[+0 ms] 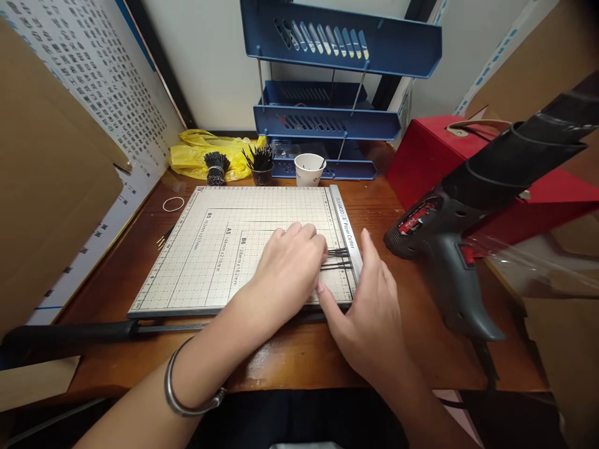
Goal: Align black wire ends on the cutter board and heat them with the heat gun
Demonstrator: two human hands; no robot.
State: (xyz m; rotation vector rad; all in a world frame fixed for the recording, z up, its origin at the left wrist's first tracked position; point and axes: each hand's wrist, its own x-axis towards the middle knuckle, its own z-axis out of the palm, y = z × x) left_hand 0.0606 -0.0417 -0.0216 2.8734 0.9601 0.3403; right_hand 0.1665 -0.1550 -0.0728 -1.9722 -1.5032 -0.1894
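Note:
Several thin black strands (337, 266) lie across the right part of a cream gridded paper cutter (206, 249), their ends against its metal edge strip (346, 231). My left hand (292, 262), wrist in a bracelet, rests on the board with curled fingers closed over the strands' left ends; its fingertips are partly hidden. My right hand (369, 305) is at the cutter's lower right corner, thumb and fingers apart, with the strip between them. Its thumb tip is close to the left hand. The cutter's black-handled arm (93, 332) lies along the near edge.
A heat gun (449, 249) and red box (421, 156) stand at the right. Behind the cutter are a white cup (310, 171), a dark cup of black strands (262, 174), a tied black bundle (216, 167), yellow bag (187, 156) and blue rack (327, 121).

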